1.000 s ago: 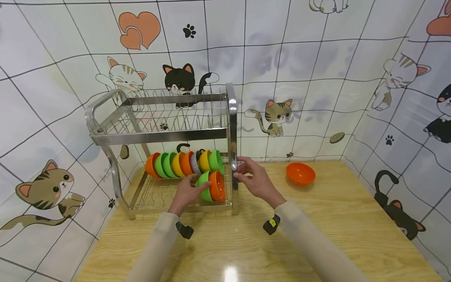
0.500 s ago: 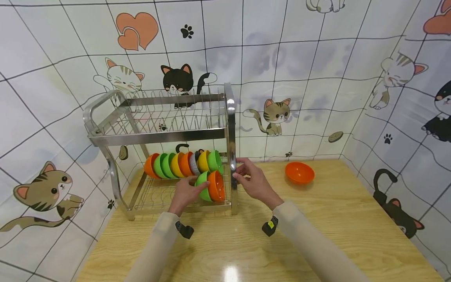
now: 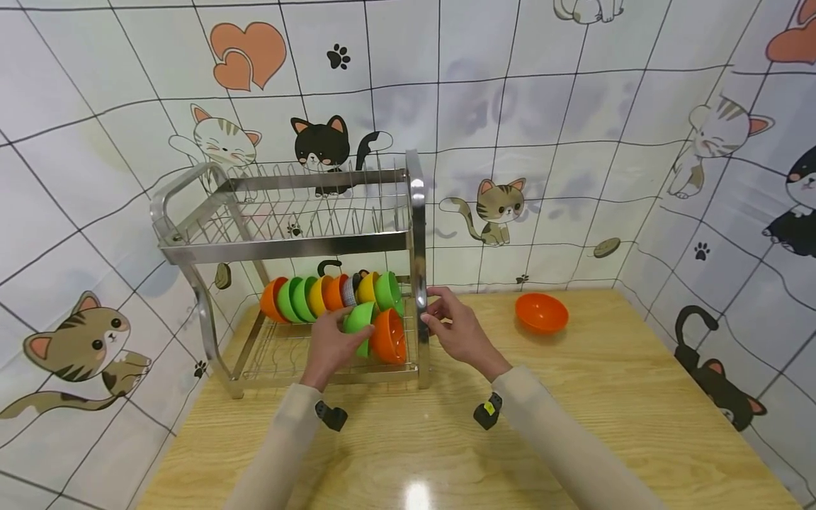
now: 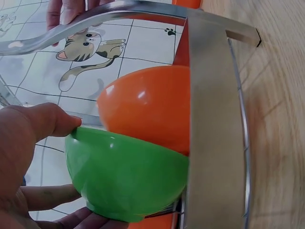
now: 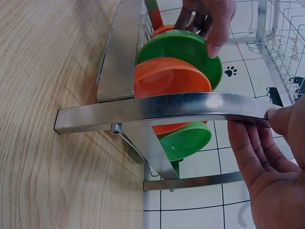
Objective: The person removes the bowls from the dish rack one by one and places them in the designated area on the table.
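Observation:
A two-tier steel dish rack [image 3: 287,248] stands on a wooden table [image 3: 574,397]. Its lower shelf holds a back row of orange, green and yellow bowls [image 3: 306,297]. In front, my left hand [image 3: 331,343] grips a green bowl [image 3: 358,322] [image 4: 124,176] [image 5: 183,52], thumb on its rim, lifted beside an orange bowl [image 3: 389,336] [image 4: 147,107] [image 5: 171,83] standing on edge. My right hand [image 3: 449,322] [image 5: 267,157] holds the rack's right front post [image 3: 419,283] [image 5: 190,107]. Another orange bowl [image 3: 542,313] lies apart on the table to the right.
Tiled walls with cat stickers [image 3: 503,205] close the corner behind and at both sides. The rack's upper shelf [image 3: 299,212] of wire slots carries nothing. Bare tabletop lies in front of the rack and around the lone orange bowl.
My left hand has raised the green bowl a little and drawn it off the front orange bowl. The right hand stays on the post.

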`<state>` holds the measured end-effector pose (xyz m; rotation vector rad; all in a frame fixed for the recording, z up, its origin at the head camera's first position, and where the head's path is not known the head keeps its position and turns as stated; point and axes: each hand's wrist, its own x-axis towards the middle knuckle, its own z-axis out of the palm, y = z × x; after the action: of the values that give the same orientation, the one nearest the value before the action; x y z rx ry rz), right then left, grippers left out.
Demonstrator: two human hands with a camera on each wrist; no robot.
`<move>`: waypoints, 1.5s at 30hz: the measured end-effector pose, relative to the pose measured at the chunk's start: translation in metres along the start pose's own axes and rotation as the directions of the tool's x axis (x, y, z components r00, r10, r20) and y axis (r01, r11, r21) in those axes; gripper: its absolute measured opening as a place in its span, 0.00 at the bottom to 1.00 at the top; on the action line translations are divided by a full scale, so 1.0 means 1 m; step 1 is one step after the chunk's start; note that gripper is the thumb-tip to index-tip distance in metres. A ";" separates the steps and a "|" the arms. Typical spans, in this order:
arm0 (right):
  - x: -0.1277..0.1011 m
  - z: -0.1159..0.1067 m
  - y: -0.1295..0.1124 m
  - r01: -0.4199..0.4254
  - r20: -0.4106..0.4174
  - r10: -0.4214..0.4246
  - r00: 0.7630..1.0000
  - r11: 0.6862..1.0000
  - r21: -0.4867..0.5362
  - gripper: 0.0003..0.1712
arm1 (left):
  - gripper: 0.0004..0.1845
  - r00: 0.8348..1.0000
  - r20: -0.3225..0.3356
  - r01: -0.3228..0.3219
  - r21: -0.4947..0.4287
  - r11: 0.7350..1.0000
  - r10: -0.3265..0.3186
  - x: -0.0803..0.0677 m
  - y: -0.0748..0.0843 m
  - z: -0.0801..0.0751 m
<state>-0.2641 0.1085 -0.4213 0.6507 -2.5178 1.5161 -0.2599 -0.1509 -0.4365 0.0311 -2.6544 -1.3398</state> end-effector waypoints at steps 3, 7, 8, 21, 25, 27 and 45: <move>0.000 0.000 -0.001 -0.009 0.007 0.009 1.000 1.000 -0.003 0.24 | 0.36 1.000 -0.022 -0.009 0.009 1.000 0.009 -0.001 0.003 -0.006; 0.001 0.000 -0.002 -0.015 0.011 0.015 1.000 1.000 -0.004 0.24 | 0.37 0.999 -0.042 -0.014 0.012 1.000 0.014 -0.003 0.006 -0.012; 0.001 0.000 -0.002 -0.015 0.011 0.015 1.000 1.000 -0.004 0.24 | 0.37 0.999 -0.044 -0.016 0.008 1.000 0.016 -0.004 0.006 -0.014; 0.002 0.001 0.000 -0.019 0.013 0.019 1.000 1.000 0.002 0.23 | 0.38 0.997 -0.077 -0.011 -0.029 1.000 0.009 -0.013 0.017 -0.031; 0.001 0.000 0.000 -0.022 0.025 0.022 0.999 1.000 0.013 0.23 | 0.38 0.997 -0.082 -0.007 -0.054 0.998 0.003 -0.015 0.020 -0.035; 0.001 -0.001 0.000 -0.022 0.031 0.022 0.999 1.000 0.019 0.23 | 0.37 0.997 -0.082 -0.005 -0.076 0.997 -0.001 -0.015 0.022 -0.037; -0.001 -0.007 0.004 0.004 0.047 -0.006 0.999 0.999 0.042 0.25 | 0.35 0.995 -0.022 0.086 -0.287 0.954 -0.097 -0.020 0.023 -0.044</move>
<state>-0.2655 0.1164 -0.4212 0.7070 -2.5224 1.5744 -0.2319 -0.1708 -0.3954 0.1415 -2.4303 -1.7234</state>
